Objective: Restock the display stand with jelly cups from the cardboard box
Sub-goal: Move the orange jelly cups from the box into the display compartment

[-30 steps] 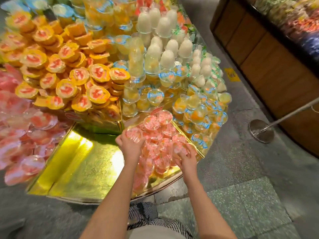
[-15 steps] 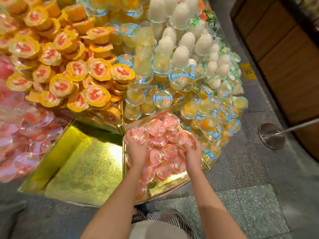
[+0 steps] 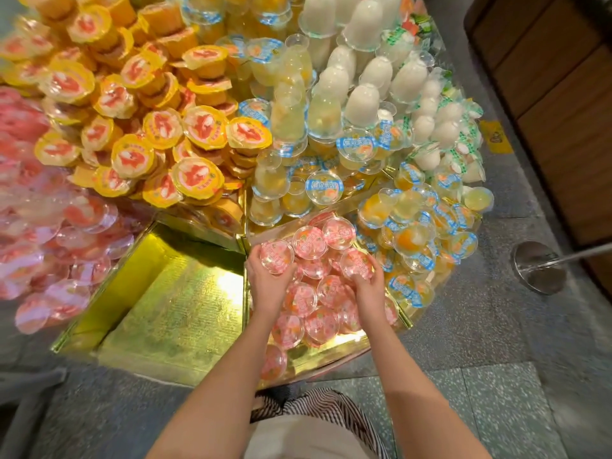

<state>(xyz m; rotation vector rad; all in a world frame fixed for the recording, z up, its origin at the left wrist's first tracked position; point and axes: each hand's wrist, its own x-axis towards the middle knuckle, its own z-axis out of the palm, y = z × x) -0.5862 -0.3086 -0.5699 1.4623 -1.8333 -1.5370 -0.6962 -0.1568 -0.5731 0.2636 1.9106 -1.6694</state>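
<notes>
A gold display stand (image 3: 185,313) fills the view, heaped with jelly cups. In its near compartment lies a pile of pink jelly cups (image 3: 314,303). My left hand (image 3: 268,279) grips one pink cup (image 3: 276,256) at the pile's far left corner. My right hand (image 3: 366,283) curls round another pink cup (image 3: 356,263) on the right side of the pile. Both cups touch or sit just above the pile. No cardboard box is in view.
An empty gold compartment (image 3: 165,293) lies left of the pink pile. Yellow-lidded cups (image 3: 195,127), white domed jellies (image 3: 364,97), blue-labelled clear cups (image 3: 414,240) and pink packs (image 3: 49,233) surround it. A metal post base (image 3: 538,270) stands on the stone floor at right.
Both hands have shifted a little further up the pile with their cups; the view has tilted and drawn closer to the stand.
</notes>
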